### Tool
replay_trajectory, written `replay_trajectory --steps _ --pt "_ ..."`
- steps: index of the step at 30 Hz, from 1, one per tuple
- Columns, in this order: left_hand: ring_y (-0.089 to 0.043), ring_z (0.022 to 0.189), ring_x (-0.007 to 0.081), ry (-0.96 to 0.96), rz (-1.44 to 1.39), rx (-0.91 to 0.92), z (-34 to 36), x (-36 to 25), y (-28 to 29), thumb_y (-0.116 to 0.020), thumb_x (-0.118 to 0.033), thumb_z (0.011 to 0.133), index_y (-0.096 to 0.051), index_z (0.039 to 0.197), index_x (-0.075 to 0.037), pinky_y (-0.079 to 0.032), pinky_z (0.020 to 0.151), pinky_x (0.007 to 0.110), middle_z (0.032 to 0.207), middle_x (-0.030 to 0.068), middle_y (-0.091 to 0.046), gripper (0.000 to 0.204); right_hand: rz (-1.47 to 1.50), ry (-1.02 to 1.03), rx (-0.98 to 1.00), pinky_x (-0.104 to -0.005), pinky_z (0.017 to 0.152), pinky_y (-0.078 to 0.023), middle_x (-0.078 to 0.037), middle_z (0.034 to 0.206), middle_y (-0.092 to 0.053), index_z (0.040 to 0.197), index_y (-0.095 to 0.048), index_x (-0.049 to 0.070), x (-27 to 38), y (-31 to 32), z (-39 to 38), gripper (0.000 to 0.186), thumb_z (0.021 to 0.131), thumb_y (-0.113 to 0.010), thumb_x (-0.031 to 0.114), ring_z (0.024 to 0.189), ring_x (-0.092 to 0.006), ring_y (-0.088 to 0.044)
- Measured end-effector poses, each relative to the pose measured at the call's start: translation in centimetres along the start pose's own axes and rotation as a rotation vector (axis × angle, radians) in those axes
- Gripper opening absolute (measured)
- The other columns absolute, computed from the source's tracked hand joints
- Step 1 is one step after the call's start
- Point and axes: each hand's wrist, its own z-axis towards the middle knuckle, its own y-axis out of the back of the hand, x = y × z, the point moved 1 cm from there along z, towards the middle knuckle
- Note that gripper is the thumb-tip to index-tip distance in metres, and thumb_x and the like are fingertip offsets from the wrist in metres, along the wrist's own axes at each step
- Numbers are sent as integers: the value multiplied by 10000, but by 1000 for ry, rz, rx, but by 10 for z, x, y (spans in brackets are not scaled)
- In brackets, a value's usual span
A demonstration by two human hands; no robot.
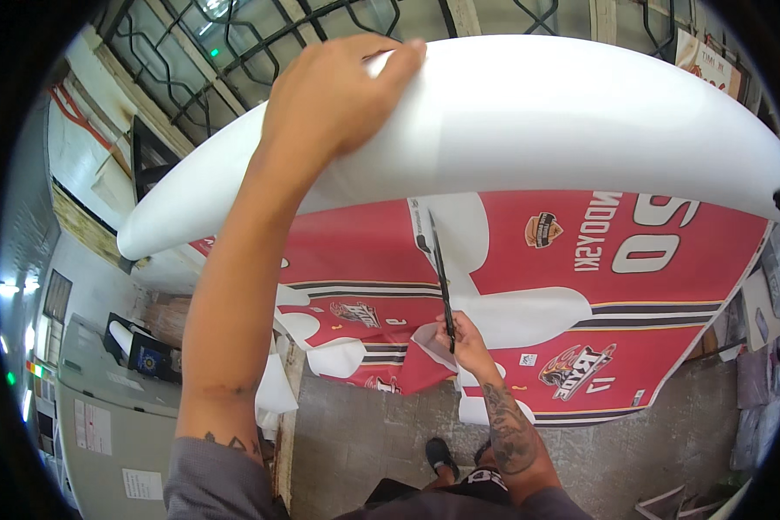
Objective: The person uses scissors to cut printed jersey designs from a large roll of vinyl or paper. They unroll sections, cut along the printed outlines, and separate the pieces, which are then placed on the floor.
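Note:
A large white roll of printed sheet (563, 113) spans the upper part of the view. Over its top edge, left of the middle, my left hand (334, 95) is wrapped, its fingertips hidden behind. Below the roll hangs the unrolled sheet (520, 251), red with white shapes, dark stripes and jersey-like prints. My right hand (466, 342) grips long slim black scissors (443, 277), pointing up along a white strip between two red panels. Beneath my right hand the sheet is parted, and a flap (429, 351) of the left part folds over.
A metal window grille (338, 17) is behind the roll. To the left stands a grey cabinet (104, 416) with papers stuck on it, a dark box (152, 355) beside it. Stacked plastic-wrapped packs (754, 399) line the right. My feet are on the grey floor (347, 459).

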Motion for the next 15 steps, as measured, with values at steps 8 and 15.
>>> replay_trajectory --steps 8,15 --pt "-631 982 345 -461 51 -722 -17 7 2 -650 -345 802 -683 1076 -61 -480 870 450 1070 147 -679 397 -158 40 4 -227 796 -395 21 976 -477 1243 -494 47 64 -30 16 404 894 -687 112 902 -74 -468" --pt "-465 1222 439 -256 138 -495 -38 -5 -4 -708 -437 739 -587 1296 -72 -351 999 617 1319 185 -541 678 -165 65 51 -223 789 -398 25 981 -476 1240 -501 61 68 -36 11 385 898 -676 79 893 -66 -468"
